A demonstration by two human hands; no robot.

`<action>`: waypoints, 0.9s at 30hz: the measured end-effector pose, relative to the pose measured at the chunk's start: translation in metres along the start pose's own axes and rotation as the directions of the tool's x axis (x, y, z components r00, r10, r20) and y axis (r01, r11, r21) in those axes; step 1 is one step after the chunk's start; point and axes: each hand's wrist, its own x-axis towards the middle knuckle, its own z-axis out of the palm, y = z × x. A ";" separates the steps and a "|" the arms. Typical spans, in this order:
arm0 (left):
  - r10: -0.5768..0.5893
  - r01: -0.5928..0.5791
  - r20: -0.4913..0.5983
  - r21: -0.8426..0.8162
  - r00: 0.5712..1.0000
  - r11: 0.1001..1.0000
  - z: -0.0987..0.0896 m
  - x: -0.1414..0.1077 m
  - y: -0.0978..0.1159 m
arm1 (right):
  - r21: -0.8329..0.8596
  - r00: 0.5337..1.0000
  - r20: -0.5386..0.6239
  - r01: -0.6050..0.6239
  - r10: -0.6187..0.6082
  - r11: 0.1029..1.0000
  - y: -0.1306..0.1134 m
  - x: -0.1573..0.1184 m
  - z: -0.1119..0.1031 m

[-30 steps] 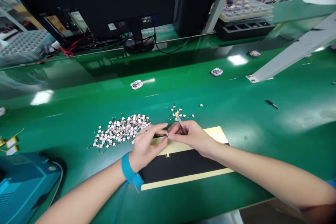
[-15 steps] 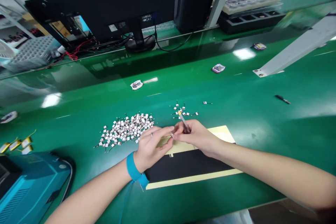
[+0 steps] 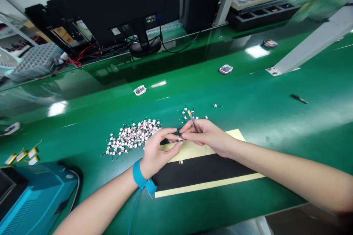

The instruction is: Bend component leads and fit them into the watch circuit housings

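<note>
My right hand (image 3: 205, 134) is closed around slim metal tweezers (image 3: 193, 120) with a yellowish back end, which tilts up and away; their tips are hidden by my fingers. My left hand (image 3: 160, 145), a blue wrist strap (image 3: 140, 174) round its wrist, pinches a small white part (image 3: 180, 139) between thumb and fingertips. The fingers of both hands meet over a pale yellow sheet (image 3: 231, 134) with a wide black strip (image 3: 204, 170). To the left of them lies a heap of small white parts with black leads (image 3: 135, 136).
A few loose white parts (image 3: 215, 105) lie beyond my hands. A teal machine (image 3: 41, 191) stands at front left, near yellow pouch cells (image 3: 22, 155). White-framed devices (image 3: 140, 90), a black pen-like tool (image 3: 299, 98), a grey post (image 3: 311, 46) and a monitor stand (image 3: 145, 46) are farther out.
My left hand's fingers have spread a little, and the white part at their tips shows more clearly. The right hand has shifted slightly with the tweezers. The whole view has moved a bit.
</note>
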 end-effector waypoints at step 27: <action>-0.118 0.084 0.127 0.242 0.985 0.967 -0.048 0.055 0.004 | -0.843 0.940 -0.011 0.174 -0.340 0.509 0.016 0.019 -0.042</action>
